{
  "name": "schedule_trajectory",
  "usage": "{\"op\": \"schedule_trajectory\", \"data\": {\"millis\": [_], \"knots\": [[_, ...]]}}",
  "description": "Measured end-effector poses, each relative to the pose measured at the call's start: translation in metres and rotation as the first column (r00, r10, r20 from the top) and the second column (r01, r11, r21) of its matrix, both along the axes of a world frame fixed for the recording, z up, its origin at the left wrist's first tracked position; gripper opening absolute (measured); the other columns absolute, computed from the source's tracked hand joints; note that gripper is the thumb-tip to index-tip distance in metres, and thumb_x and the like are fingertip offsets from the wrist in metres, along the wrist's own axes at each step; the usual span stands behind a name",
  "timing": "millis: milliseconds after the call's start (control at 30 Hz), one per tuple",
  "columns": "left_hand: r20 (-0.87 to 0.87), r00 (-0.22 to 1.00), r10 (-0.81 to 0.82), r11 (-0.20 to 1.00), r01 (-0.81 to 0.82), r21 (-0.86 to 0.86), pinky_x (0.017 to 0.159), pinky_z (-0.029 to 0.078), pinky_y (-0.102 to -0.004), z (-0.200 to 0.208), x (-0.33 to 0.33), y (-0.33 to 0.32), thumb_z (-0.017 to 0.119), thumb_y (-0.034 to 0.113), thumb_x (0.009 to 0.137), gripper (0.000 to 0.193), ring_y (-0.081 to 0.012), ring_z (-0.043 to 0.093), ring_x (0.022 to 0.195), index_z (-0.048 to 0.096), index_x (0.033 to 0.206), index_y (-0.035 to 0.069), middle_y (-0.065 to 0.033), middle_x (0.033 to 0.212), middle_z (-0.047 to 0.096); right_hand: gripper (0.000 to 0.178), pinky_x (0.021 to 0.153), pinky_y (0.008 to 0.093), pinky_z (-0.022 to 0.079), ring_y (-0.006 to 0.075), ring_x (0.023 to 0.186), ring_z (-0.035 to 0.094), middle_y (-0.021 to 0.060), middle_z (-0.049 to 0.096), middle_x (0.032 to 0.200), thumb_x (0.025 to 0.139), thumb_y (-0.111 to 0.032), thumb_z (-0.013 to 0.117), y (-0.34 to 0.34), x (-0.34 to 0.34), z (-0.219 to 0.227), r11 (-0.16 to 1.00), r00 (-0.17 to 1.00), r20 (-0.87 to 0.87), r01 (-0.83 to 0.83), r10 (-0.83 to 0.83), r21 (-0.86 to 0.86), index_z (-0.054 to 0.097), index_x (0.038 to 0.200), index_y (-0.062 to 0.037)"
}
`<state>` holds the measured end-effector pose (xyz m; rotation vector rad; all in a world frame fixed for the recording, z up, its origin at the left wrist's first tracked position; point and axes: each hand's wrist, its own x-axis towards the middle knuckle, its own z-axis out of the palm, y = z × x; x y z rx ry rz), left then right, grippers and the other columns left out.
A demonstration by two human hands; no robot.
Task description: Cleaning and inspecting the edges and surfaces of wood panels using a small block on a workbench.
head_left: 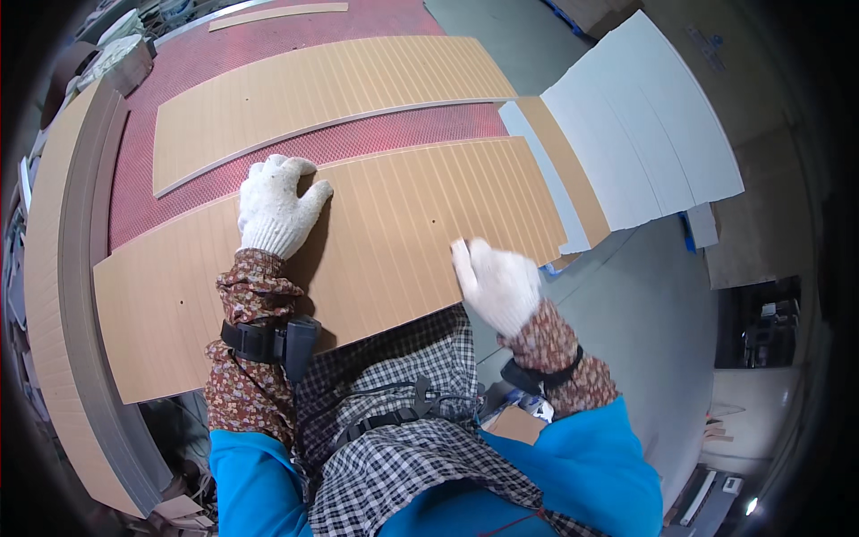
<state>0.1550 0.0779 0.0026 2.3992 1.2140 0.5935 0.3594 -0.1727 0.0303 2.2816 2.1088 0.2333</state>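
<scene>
A long wood-coloured panel [376, 242] with fine pale stripes and small dark holes lies in front of me. My left hand [279, 206], in a white knit glove, bends its fingers over the panel's far edge, with the thumb apart on the near side. At the near edge, towards the right end, is my right hand [501, 282], gloved too and slightly blurred. Its fingers are curled in, and whatever they may hold is hidden. Beyond lies a second striped panel [340, 80], touched by neither hand.
Both panels rest on a red textured work surface [376, 132]. Long boards [67, 268] are stacked along the left side. A white sheet [644, 125] and a tan strip [568, 166] stick out at the right end. A thin strip [277, 15] lies at the back.
</scene>
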Motion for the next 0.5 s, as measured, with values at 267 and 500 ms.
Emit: {"op": "schedule_trajectory", "data": {"millis": [267,500], "knots": [[-0.002,1.000,0.002,1.000,-0.002,-0.018,0.104,0.051,-0.0469,0.004,-0.002,-0.003,0.076,0.036,0.088,0.040,-0.0359,0.064,0.116,0.079,0.113,0.005,-0.0149,0.116,0.072,0.047,0.083,0.0545,0.063,0.0425,0.092,0.077,0.0272,0.077,0.097,0.109,-0.033,0.045,0.136,0.032,0.011,0.944,0.919,-0.222,0.303,-0.326,-0.132,0.076,0.101,0.0006],[-0.004,1.000,-0.011,1.000,0.011,-0.029,0.104,0.051,-0.0467,0.005,0.000,-0.002,0.076,0.036,0.088,0.041,-0.0364,0.063,0.117,0.078,0.114,0.004,-0.0157,0.117,0.072,0.042,0.093,0.0510,0.061,0.0400,0.108,0.075,0.0192,0.078,0.112,0.107,-0.033,0.045,0.187,0.048,0.014,0.951,0.953,-0.142,0.237,-0.267,-0.196,0.077,0.108,-0.0047]]}}
